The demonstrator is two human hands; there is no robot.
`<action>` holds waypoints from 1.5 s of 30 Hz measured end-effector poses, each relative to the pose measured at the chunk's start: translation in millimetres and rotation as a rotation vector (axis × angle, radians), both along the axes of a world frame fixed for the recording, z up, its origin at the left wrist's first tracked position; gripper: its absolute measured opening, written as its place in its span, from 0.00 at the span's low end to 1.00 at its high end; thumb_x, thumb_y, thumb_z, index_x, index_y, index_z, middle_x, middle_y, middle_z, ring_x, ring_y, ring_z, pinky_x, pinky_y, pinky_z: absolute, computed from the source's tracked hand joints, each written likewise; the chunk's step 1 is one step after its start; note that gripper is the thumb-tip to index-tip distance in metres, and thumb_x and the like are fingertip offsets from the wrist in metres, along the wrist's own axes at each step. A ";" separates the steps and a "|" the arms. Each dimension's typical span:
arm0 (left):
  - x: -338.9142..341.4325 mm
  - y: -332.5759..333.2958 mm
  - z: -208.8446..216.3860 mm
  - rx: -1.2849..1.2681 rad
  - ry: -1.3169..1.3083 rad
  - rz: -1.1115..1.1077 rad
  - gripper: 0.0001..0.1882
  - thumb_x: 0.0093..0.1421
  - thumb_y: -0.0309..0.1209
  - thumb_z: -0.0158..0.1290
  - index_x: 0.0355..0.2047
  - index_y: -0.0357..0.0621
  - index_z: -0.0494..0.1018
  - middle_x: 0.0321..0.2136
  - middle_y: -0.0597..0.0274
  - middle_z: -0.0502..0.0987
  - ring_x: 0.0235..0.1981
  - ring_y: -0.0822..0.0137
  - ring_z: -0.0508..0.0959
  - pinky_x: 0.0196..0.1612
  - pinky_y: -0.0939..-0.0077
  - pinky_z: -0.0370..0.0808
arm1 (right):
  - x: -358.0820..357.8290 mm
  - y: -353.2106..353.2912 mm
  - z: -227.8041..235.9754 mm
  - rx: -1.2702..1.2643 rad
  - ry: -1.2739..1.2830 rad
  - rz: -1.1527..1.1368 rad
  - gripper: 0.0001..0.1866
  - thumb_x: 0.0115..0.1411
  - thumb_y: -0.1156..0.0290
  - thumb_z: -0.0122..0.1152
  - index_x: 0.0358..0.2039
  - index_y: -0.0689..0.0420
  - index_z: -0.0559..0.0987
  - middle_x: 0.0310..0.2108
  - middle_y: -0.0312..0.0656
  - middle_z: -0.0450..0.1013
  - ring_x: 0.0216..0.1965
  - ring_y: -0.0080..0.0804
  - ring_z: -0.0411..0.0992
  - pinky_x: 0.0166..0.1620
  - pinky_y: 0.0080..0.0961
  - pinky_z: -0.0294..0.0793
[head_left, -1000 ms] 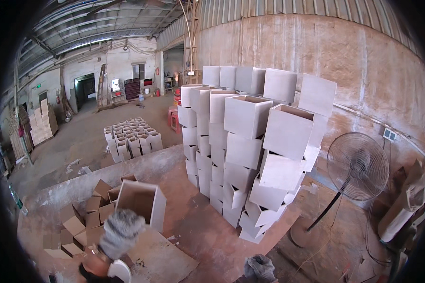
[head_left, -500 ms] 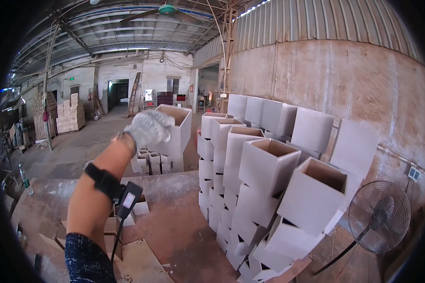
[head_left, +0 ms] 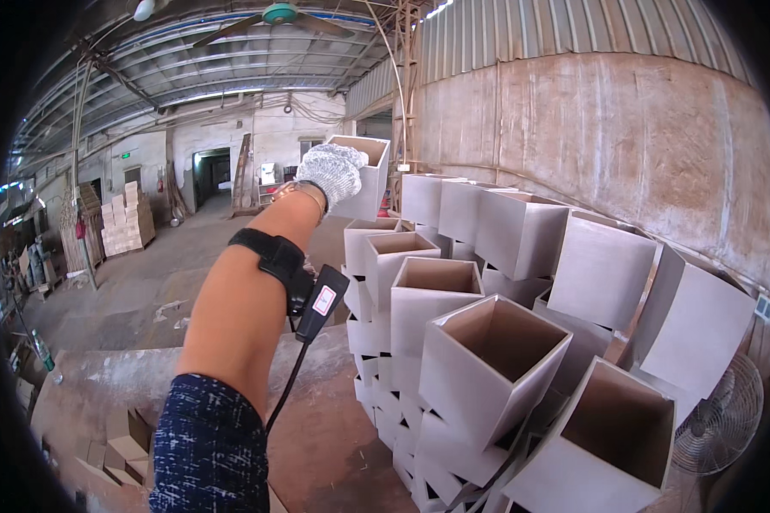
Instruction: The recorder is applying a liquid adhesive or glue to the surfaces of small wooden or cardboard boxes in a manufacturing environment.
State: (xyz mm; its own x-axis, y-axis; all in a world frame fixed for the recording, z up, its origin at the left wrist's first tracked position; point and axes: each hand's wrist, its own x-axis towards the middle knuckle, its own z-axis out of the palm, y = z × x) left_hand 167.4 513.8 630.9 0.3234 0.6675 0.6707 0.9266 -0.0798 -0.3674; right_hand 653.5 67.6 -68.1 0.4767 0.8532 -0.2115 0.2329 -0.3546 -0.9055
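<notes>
My left hand (head_left: 332, 171), in a grey knitted glove, is raised high and grips an open white cardboard box (head_left: 364, 171) by its side, holding it above the far end of a tall stack of open white boxes (head_left: 488, 342). A black strap (head_left: 269, 254) with a small device and cable sits on my left forearm. My right hand is out of view.
The stack leans against a curved plastered wall (head_left: 624, 145) on the right. A standing fan (head_left: 723, 415) is at the lower right. Flattened and loose boxes (head_left: 115, 440) lie at the lower left. Cartons on a pallet (head_left: 128, 218) stand far back by a doorway.
My left hand has lifted the box from floor level up to the top of the stack and carried it further toward the far end. My view has tilted upward.
</notes>
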 end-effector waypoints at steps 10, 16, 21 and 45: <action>25.6 75.0 -23.5 0.054 -0.064 0.021 0.17 0.50 0.38 0.48 0.40 0.49 0.75 0.39 0.52 0.77 0.43 0.54 0.77 0.47 0.60 0.72 | -17.4 45.4 22.5 -0.001 0.020 -0.013 0.16 0.58 0.57 0.58 0.37 0.56 0.80 0.35 0.46 0.77 0.38 0.41 0.75 0.40 0.34 0.72; 23.0 95.9 -38.3 0.044 -0.118 0.021 0.18 0.48 0.38 0.50 0.40 0.49 0.75 0.38 0.51 0.78 0.41 0.53 0.77 0.46 0.57 0.72 | -22.1 61.0 23.2 -0.022 0.018 -0.007 0.16 0.58 0.57 0.57 0.36 0.56 0.80 0.34 0.46 0.77 0.37 0.41 0.74 0.40 0.33 0.72; 23.8 98.5 -38.6 0.056 -0.080 -0.065 0.17 0.48 0.36 0.49 0.38 0.48 0.75 0.37 0.51 0.78 0.40 0.54 0.78 0.45 0.57 0.72 | -24.9 70.9 27.5 -0.028 0.021 0.002 0.16 0.58 0.57 0.57 0.36 0.56 0.80 0.34 0.45 0.77 0.37 0.41 0.74 0.40 0.33 0.72; -18.0 108.0 -52.9 0.144 -0.171 -0.185 0.25 0.52 0.37 0.50 0.52 0.48 0.68 0.50 0.50 0.71 0.53 0.53 0.70 0.57 0.61 0.64 | -32.7 92.3 38.8 -0.042 0.017 0.033 0.15 0.58 0.58 0.57 0.36 0.57 0.80 0.33 0.44 0.76 0.36 0.39 0.74 0.38 0.32 0.72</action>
State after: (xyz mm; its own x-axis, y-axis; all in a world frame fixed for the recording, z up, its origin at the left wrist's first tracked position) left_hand 149.4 621.7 578.0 0.3050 0.5012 0.8098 0.9506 -0.2119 -0.2269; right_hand 620.8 159.9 -29.3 0.4446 0.8586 -0.2552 0.2296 -0.3847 -0.8941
